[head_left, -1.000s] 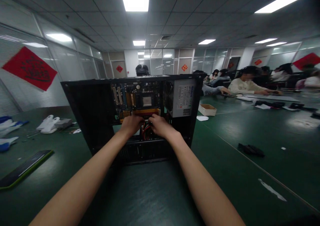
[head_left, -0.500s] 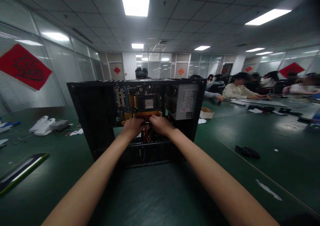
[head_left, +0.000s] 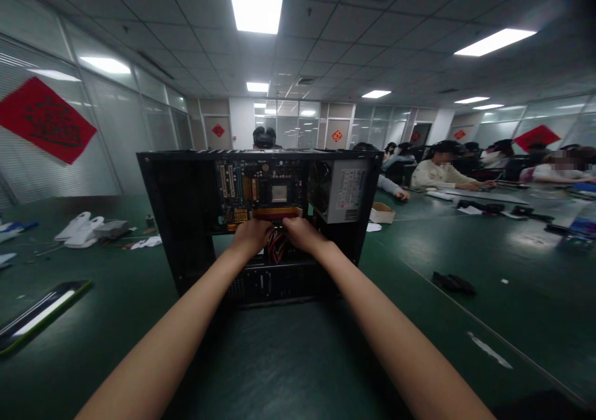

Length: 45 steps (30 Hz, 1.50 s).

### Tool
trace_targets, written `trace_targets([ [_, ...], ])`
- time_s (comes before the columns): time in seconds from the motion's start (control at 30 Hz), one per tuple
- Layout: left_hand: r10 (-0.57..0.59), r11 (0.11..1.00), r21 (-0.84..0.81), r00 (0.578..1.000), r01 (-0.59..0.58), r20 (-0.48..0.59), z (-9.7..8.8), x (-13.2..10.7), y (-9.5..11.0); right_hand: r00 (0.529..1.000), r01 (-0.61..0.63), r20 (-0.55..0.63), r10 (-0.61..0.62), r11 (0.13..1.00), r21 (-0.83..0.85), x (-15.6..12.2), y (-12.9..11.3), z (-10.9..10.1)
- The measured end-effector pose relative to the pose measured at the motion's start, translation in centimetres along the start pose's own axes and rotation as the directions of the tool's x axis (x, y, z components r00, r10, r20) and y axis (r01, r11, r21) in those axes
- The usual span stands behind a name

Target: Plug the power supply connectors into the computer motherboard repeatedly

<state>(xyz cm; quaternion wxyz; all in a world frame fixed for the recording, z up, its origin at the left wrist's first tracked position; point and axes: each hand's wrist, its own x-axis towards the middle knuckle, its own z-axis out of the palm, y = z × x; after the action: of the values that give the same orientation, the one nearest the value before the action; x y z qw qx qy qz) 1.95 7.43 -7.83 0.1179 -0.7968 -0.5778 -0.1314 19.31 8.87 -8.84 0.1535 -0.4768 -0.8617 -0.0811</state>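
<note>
An open black computer case [head_left: 179, 221] stands on the table in front of me, its inside facing me. The motherboard [head_left: 261, 175] shows in its upper part, a bare silver square at its middle. Along the board's lower edge lies a reddish memory module [head_left: 278, 215] at the yellow slots. My left hand [head_left: 252, 237] is closed at the left part of this module, and my right hand [head_left: 303, 235] is closed at the right part. The fingertips are partly hidden. Red and dark cables [head_left: 278, 247] hang just below and between the hands. A power supply [head_left: 347, 190] sits at upper right.
A green-edged dark device [head_left: 41, 314] lies at left, with white plastic bags [head_left: 80, 229] beyond it. On the right are a small open box [head_left: 382, 213], a black cloth-like item [head_left: 454, 282] and a white scrap [head_left: 490, 349]. Several people sit at the far right.
My view has shifted slightly, so the case appears a little more to the right at its left side. Both hands stay at the memory module with hardly any movement.
</note>
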Motion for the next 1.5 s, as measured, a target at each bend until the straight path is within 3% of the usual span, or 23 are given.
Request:
trace_targets([
  [0.67, 0.000, 0.999, 0.040, 1.000, -0.001, 0.024, 0.1, 0.2, 0.3, 0.993, -0.114, -0.011, 0.115, 0.993, 0.016, 0.2, 0.4, 0.5],
  [0.83, -0.030, 0.999, -0.011, 0.999, 0.030, 0.014, -0.4, -0.1, -0.1, 0.994, -0.101, -0.030, 0.102, 0.995, 0.015, -0.4, 0.1, -0.5],
  [0.97, -0.092, 0.989, -0.128, 0.990, 0.078, -0.106, -1.2, -2.8, -0.3, 0.992, -0.098, -0.079, 0.096, 0.995, -0.012, -3.5, 0.2, -2.1],
  [1.07, -0.103, 0.979, -0.190, 0.979, 0.069, -0.175, -1.0, -6.2, 0.7, 0.996, -0.077, -0.066, 0.067, 0.985, -0.152, -7.1, 0.7, -2.3],
  [1.2, -0.186, 0.982, -0.059, 0.958, 0.177, -0.218, 0.4, -9.5, 2.9, 0.998, 0.034, -0.037, -0.047, 0.955, -0.296, -11.0, 0.6, -1.1],
  [1.33, -0.223, 0.973, -0.019, 0.921, 0.229, -0.320, 1.7, -9.8, 3.8, 0.986, -0.052, -0.166, -0.001, 0.948, -0.313, -12.3, -0.1, 0.5],
  [1.5, -0.106, 0.992, 0.015, 0.879, 0.128, -0.465, 2.9, -9.6, 3.4, 0.954, -0.098, -0.299, -0.001, 0.943, -0.318, -12.5, -0.3, 1.6],
])
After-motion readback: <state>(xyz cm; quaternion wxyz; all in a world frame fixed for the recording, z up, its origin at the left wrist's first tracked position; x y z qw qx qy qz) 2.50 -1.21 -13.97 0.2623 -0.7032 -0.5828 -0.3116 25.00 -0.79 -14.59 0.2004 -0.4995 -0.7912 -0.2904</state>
